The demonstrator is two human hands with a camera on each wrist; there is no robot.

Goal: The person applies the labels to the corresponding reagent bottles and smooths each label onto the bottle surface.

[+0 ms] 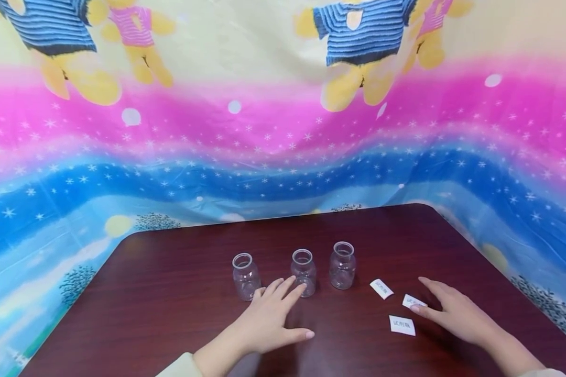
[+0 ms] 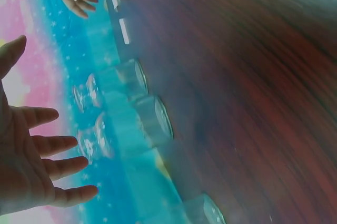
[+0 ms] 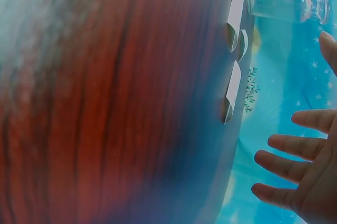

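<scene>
As I watch through the head view, three clear glass jars stand upright in a loose row on the dark red-brown table (image 1: 170, 298): a leftmost jar (image 1: 247, 278), a middle jar (image 1: 304, 268) and a rightmost jar (image 1: 343, 270). All have open mouths with rounded rims, and through their walls I see only glass and the tabletop's colour. The middle and rightmost ones stand closer together. The person's left hand (image 1: 270, 320) spreads across my line of sight to the leftmost and middle jars, fingers extended and grasping nothing. Right of the jars lie a far slip (image 1: 381, 289), a middle slip (image 1: 412, 301) and a near slip (image 1: 402, 325), white with dark characters. The right hand (image 1: 458, 314) is beside them, released, its thumb overlapping the middle slip as I see it. Behind hangs a patterned cloth (image 1: 264, 120).

Through the left wrist view, turned sideways, three jars show, one cut off by the lower edge; the cloth's blue comes through the glass. The left hand is splayed, apart from them.

On the right wrist view, one jar appears, transparent from base to neck, near the curled slips. The right hand's fingers are spread, apart from slips and jar.
</scene>
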